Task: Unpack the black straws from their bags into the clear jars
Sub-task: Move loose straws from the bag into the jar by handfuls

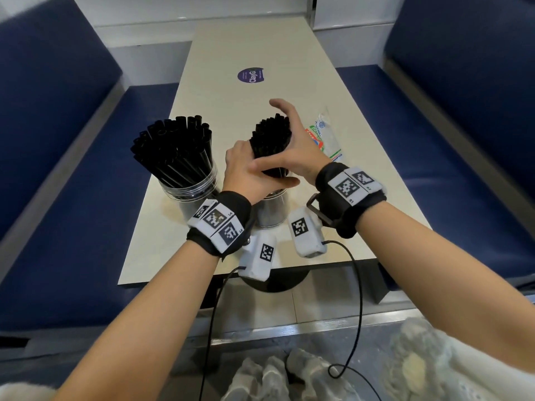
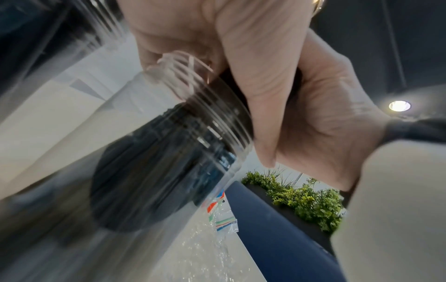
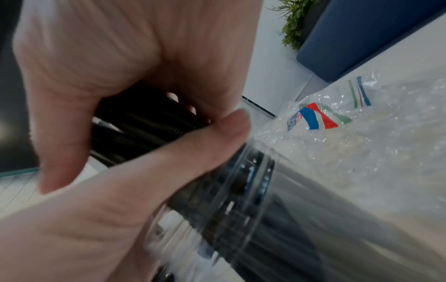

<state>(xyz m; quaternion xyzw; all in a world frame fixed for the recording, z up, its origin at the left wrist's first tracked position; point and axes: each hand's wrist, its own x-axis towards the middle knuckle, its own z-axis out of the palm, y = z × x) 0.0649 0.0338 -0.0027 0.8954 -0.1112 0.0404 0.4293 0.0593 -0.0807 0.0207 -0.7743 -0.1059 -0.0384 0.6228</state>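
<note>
Both hands wrap one bundle of black straws (image 1: pixel 270 141) that stands in a clear jar (image 1: pixel 271 211) on the desk (image 1: pixel 231 53). The left hand (image 1: pixel 246 172) closes its grip round the near side of the bundle just above the jar's mouth. The left wrist view shows its thumb (image 2: pixel 253 106) lying across the threaded rim (image 2: pixel 217 118). The right hand (image 1: pixel 292 146) holds the bundle from the far right side, its fingers curled over the straw tops and its thumb crossing toward the left hand. In the right wrist view its thumb (image 3: pixel 193 145) presses the straws (image 3: pixel 135 122) right above the jar's rim (image 3: pixel 253 183). So each grip is narrow and full of straws, and the two meet around the same bundle.

The lower ends of the straws sit inside the jar, below both grips; the open tops stick out above the right hand's fingers.

To the left of the left hand stands a second clear jar (image 1: pixel 192 189), packed with black straws (image 1: pixel 173 146) that fan outward; it stays apart from the hands. Just beyond the right hand, on its far right side, an empty clear bag (image 1: pixel 327 137) with red, blue and green print lies flat on the desk. Farther off, past both grips, a round purple sticker (image 1: pixel 251 75) marks the desk. Blue bench seats (image 1: pixel 463 140) flank the desk on either side.
</note>
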